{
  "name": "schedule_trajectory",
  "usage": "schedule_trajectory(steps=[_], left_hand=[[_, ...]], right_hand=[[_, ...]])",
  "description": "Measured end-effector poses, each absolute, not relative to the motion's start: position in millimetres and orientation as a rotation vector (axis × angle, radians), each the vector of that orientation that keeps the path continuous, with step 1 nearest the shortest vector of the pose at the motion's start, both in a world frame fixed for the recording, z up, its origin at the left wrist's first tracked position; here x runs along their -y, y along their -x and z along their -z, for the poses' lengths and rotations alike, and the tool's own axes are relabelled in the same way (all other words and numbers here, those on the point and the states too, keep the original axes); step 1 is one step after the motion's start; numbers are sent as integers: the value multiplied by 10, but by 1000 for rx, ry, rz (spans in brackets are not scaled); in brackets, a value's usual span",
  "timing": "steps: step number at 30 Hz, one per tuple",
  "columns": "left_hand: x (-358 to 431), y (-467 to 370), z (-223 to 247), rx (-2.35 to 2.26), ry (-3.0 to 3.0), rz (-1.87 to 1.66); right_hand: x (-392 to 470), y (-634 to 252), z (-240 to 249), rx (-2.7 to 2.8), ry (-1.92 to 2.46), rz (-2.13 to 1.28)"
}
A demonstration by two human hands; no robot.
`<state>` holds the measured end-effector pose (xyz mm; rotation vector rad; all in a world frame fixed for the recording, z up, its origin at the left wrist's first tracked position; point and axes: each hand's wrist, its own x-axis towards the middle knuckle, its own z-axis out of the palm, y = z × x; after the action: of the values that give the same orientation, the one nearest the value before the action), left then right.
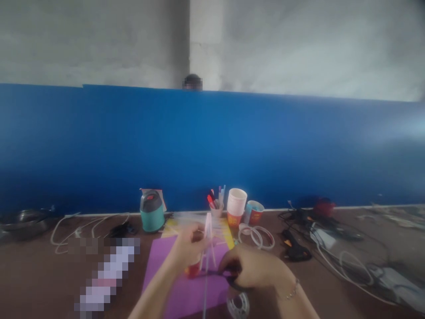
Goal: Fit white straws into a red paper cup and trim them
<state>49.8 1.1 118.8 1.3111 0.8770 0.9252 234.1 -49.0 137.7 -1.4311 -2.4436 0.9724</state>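
Observation:
My left hand [187,246] pinches a pale, narrow folded strip [208,223] that stands up in front of my fingers. Below that hand is a red and white paper cup [192,270], partly hidden by it. In my right hand [254,268] are dark-handled scissors [234,282], their blades pointing left toward a thin pale strand [206,290] hanging from the strip. Blur hides whether the blades touch it. Beneath both hands lies a purple sheet [177,294], over a yellow sheet [229,235].
Stacked paper cups [237,201], a pen holder [217,210] and a teal container [152,217] stand at the back. White tape rings [255,237], a black glue gun [295,248] and cables lie right. A clear spool [238,305] sits near my right wrist. A blue partition [212,141] rises behind.

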Motion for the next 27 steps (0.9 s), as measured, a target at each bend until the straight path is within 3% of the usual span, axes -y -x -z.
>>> schedule_trajectory(steps=[27], left_hand=[[-55, -414, -1256, -928, -1195, -1080]], right_hand=[[490, -2335, -1374, 2504, 1520, -838]])
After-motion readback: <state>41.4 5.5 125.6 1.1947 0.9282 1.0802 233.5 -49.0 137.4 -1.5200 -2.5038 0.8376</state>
